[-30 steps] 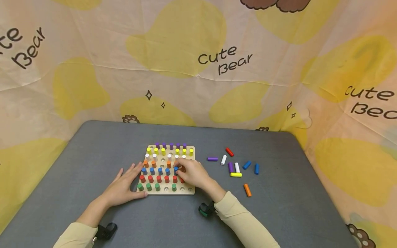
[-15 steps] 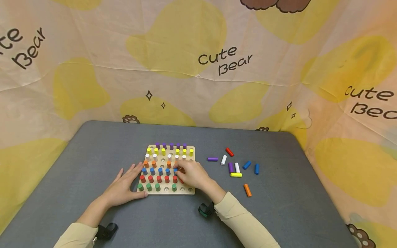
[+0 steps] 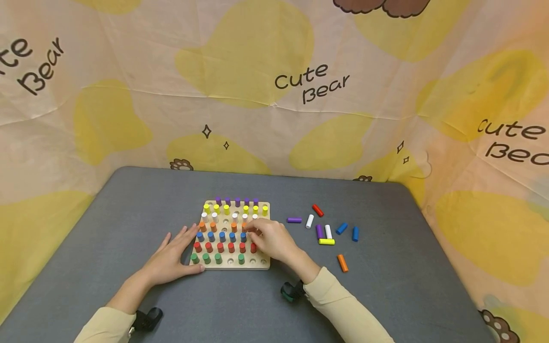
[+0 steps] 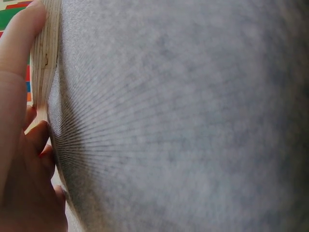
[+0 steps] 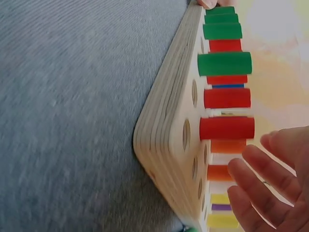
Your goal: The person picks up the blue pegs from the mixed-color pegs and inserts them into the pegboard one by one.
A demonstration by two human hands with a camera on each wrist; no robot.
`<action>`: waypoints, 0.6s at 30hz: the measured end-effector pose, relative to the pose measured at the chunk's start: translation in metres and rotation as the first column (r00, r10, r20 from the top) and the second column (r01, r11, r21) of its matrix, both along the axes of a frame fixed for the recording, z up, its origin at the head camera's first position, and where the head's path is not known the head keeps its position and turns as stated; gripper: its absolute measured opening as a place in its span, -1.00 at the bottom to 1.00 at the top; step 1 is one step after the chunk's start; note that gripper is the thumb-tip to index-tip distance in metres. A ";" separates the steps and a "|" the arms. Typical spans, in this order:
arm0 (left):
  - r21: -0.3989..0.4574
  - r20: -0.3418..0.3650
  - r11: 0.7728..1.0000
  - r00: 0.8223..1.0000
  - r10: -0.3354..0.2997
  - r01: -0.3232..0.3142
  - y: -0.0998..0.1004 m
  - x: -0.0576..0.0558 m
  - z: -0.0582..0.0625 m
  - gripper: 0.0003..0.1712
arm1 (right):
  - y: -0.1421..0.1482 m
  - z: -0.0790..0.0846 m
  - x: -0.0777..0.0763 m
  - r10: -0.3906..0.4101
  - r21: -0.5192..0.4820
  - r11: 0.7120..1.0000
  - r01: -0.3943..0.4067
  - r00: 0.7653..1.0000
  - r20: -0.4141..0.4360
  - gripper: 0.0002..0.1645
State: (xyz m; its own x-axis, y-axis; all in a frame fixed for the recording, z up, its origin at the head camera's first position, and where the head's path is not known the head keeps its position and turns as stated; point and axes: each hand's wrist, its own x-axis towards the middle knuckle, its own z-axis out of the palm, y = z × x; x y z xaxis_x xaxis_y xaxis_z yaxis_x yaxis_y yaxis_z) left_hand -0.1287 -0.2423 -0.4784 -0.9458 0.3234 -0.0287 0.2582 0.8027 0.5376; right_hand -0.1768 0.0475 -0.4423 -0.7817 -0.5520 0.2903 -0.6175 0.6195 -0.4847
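A wooden pegboard (image 3: 263, 255) lies on the table, with upright pegs in colour rows: purple, yellow, white, orange, blue, red and green from back to front. Its left edge is flanked by my left hand (image 3: 169, 259), fingers extended along the side and thumb at the front corner. In the left wrist view that thumb (image 4: 19, 41) touches the board's edge. Over the board's right part hovers my right hand (image 3: 273, 239), beside the rightmost blue peg (image 3: 243, 237). The right wrist view shows its loosely bent fingers (image 5: 263, 198) apart from the red peg (image 5: 227, 127), holding nothing visible.
Loose pegs lie right of the board: a red peg (image 3: 318, 210), a yellow peg (image 3: 326, 242), an orange peg (image 3: 342, 263), and purple, white and blue ones. Bare holes show in several rows. A printed cloth (image 3: 240, 57) hangs behind the grey table (image 3: 386, 286).
My right hand has let go of the blue peg, which stays upright in its row, and has drawn back slightly to the right. The left hand has not moved.
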 end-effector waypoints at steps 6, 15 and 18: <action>-0.011 0.002 1.000 1.000 0.000 0.000 0.000 0.000 0.000 0.24 | 0.014 0.002 -0.002 -0.034 -0.026 0.999 0.032 0.998 -0.053 -0.85; -0.004 -0.002 1.000 1.000 0.001 -0.001 0.001 -0.001 0.000 0.25 | 0.047 0.003 -0.013 -0.075 -0.060 0.996 0.072 0.995 -0.064 -0.86; -0.006 -0.003 1.000 1.000 0.000 0.000 0.001 -0.001 -0.001 0.25 | 0.062 0.003 -0.018 -0.070 -0.068 0.996 0.066 0.995 -0.066 -0.84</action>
